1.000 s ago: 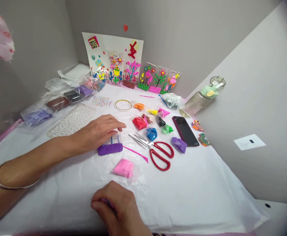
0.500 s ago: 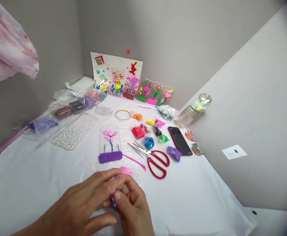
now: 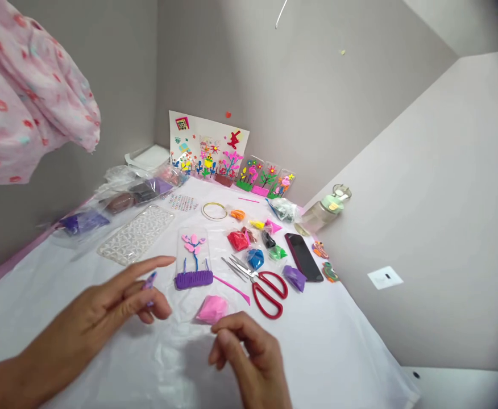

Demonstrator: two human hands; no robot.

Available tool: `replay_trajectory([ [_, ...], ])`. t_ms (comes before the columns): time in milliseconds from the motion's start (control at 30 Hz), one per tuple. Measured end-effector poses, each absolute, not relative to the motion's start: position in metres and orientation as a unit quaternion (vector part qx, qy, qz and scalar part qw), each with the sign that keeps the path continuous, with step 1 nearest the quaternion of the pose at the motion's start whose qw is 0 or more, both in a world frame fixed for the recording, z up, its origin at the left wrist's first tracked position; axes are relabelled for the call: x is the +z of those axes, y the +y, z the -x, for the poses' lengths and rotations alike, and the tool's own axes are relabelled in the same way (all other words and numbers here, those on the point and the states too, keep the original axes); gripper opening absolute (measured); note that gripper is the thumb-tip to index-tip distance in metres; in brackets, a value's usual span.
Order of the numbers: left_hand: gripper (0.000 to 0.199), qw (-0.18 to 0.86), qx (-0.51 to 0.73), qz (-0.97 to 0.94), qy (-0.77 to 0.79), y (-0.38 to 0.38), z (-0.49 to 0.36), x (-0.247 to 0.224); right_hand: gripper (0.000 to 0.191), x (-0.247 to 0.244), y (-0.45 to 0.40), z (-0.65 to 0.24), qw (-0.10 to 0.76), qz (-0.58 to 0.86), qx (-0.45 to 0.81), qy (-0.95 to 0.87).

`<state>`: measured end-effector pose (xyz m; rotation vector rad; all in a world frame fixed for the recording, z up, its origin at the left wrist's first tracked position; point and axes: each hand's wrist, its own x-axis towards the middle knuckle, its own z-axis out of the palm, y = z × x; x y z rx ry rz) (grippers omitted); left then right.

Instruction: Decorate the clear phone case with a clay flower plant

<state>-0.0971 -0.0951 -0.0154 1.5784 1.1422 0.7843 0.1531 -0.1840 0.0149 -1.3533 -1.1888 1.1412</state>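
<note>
Between the thumb and fingers of my left hand (image 3: 121, 304) is a small piece of purple-and-blue modelling clay (image 3: 150, 280); its index finger points away from the rest. My right hand (image 3: 249, 355) is closed in a loose pinch near the front, and whatever its fingertips may hold is hidden. Just beyond it lies a pink clay packet (image 3: 212, 309). Ahead of both hands, a clear phone case (image 3: 198, 241) lies flat, bearing a pink clay flower (image 3: 193, 244) on a blue stem and a ridged purple clay base (image 3: 194, 279).
Red-handled scissors (image 3: 270, 292), tweezers (image 3: 235, 269) and a pink tool (image 3: 234, 289) lie right of the case. Several clay packets (image 3: 237, 241), a phone (image 3: 303, 257) and a bottle (image 3: 321, 213) stretch rightward. A patterned clear case (image 3: 136, 236) lies left. Decorated cases (image 3: 249, 173) lean at the back.
My hands have come apart: the left moved left with the clay piece, the right moved slightly right. The pink packet, partly covered before, now shows fully. The camera view has shifted.
</note>
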Motion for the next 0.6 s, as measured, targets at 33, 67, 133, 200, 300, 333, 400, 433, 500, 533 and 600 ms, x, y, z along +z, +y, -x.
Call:
replay_trajectory([
  [33,0.042,0.504,0.327,-0.653,0.461,-0.085,0.103,-0.011,0.04,0.024,-0.181,-0.164,0.471,0.568,0.42,-0.529],
  [67,0.036,0.511,0.333,-0.655,0.446,-0.076,0.107,-0.007,0.037,0.032,-0.178,-0.173,0.453,0.581,0.365,-0.569],
  [133,0.03,0.516,0.359,-0.651,0.424,-0.06,0.112,0.003,0.027,0.037,-0.171,-0.185,0.401,0.587,0.248,-0.658],
  [200,0.032,0.51,0.387,-0.65,0.409,-0.048,0.111,0.013,0.012,0.031,-0.165,-0.19,0.326,0.581,0.143,-0.732],
  [300,0.04,0.503,0.405,-0.647,0.405,-0.034,0.103,0.025,0.035,0.014,-0.16,-0.187,0.208,0.557,0.079,-0.8],
  [333,0.04,0.514,0.406,-0.643,0.397,-0.029,0.1,0.027,0.039,0.01,-0.16,-0.185,0.18,0.548,0.093,-0.812],
  [400,0.037,0.552,0.404,-0.627,0.373,-0.019,0.093,0.029,0.039,0.009,-0.158,-0.183,0.147,0.522,0.147,-0.827],
  [433,0.034,0.57,0.402,-0.618,0.362,-0.014,0.089,0.029,0.035,0.012,-0.157,-0.183,0.142,0.513,0.171,-0.829],
  [500,0.028,0.594,0.4,-0.605,0.348,-0.005,0.081,0.03,0.024,0.017,-0.149,-0.185,0.153,0.507,0.184,-0.828],
  [533,0.026,0.603,0.399,-0.599,0.344,-0.001,0.077,0.03,0.02,0.019,-0.143,-0.187,0.167,0.51,0.171,-0.826],
  [600,0.025,0.615,0.394,-0.592,0.341,0.006,0.068,0.032,0.019,0.018,-0.128,-0.192,0.197,0.515,0.125,-0.825],
])
